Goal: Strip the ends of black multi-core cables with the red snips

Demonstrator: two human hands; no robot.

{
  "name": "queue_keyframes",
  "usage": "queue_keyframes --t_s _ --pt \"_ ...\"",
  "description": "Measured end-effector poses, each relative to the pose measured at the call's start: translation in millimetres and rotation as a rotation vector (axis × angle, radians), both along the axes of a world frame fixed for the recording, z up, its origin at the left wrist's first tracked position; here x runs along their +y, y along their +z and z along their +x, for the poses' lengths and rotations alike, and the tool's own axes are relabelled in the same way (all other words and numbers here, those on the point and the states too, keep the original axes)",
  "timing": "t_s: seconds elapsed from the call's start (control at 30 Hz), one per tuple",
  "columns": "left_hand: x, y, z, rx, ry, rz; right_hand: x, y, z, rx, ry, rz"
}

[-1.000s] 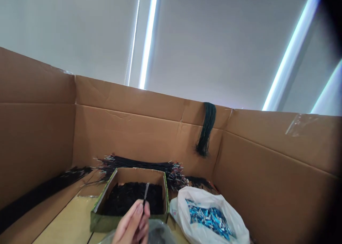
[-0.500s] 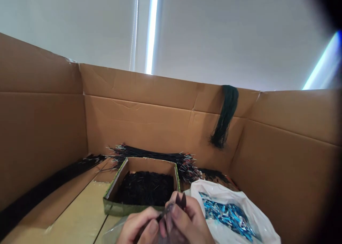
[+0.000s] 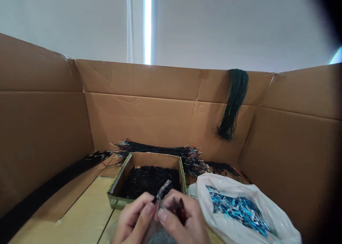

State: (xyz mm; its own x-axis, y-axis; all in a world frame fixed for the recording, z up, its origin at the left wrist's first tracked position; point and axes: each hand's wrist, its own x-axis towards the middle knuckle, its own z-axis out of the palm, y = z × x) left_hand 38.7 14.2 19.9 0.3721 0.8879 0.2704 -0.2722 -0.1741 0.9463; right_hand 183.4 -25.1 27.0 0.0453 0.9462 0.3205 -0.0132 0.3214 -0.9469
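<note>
My left hand (image 3: pixel 135 218) pinches a thin black wire (image 3: pixel 157 197) with a bright metal end (image 3: pixel 163 188) pointing up and away. My right hand (image 3: pixel 180 217) is right next to it, touching the wire end area and holding a small dark reddish pointed tool (image 3: pixel 177 209), possibly snips; its exact kind is hidden by my fingers. Just beyond my hands sits a small green-sided cardboard box (image 3: pixel 155 161) filled with cut black wires (image 3: pixel 149 181). A grey plastic bag (image 3: pixel 161 237) lies under my hands.
A white plastic bag (image 3: pixel 221 190) of shiny blue pieces (image 3: pixel 237 208) sits to the right. Bundles of black wires (image 3: pixel 157 150) lie behind the box, another runs along the left (image 3: pixel 53 187), and one hangs on the wall of the large cardboard enclosure (image 3: pixel 232 101).
The head view has levelled and shifted. My left hand, alone in view a second ago, now works with my right hand, which came in with the dark tool. The wire's metal end now points upward.
</note>
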Motion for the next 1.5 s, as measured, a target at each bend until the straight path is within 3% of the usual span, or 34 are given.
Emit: queue_keyframes --t_s 0.1,0.17,0.27,0.37,0.6,0.73,0.83,0.97,1.13,1.3,1.5 --pt "2 7.1 2 -0.035 -0.088 -0.088 -3 6.8 3 -0.348 -0.114 0.054" --pt "4 11.9 2 -0.053 -0.136 -0.094 -7 18.2 8 -0.396 -0.104 0.043" --pt "6 13.8 1 -0.103 -0.161 -0.105 -11 33.0 17 -0.233 -0.028 0.048" --pt "6 8.9 0 -0.101 -0.28 -0.132 -11 37.5 19 -0.031 -0.005 0.097" --pt "3 2.8 8 -0.147 -0.497 -0.231 -3 27.8 12 0.209 0.102 0.088" --pt "2 3.9 7 -0.139 -0.539 -0.235 3 20.8 12 0.44 0.186 0.015" --pt "3 4.0 3 -0.084 -0.508 -0.168 6 17.8 9 0.544 0.275 -0.085" --pt "2 7.0 -4 0.033 -0.39 0.012 5 13.8 4 0.511 0.103 -0.128" --pt "0 14.5 -8 0.217 -0.206 0.231 5 17.3 8 0.046 -0.127 0.038" --pt "4 21.9 -8 0.271 -0.024 0.302 -1 25.4 12 -0.178 -0.499 0.332" --pt "7 18.4 -14 0.371 0.053 0.528 -19 30.0 6 -0.578 -0.537 0.634"
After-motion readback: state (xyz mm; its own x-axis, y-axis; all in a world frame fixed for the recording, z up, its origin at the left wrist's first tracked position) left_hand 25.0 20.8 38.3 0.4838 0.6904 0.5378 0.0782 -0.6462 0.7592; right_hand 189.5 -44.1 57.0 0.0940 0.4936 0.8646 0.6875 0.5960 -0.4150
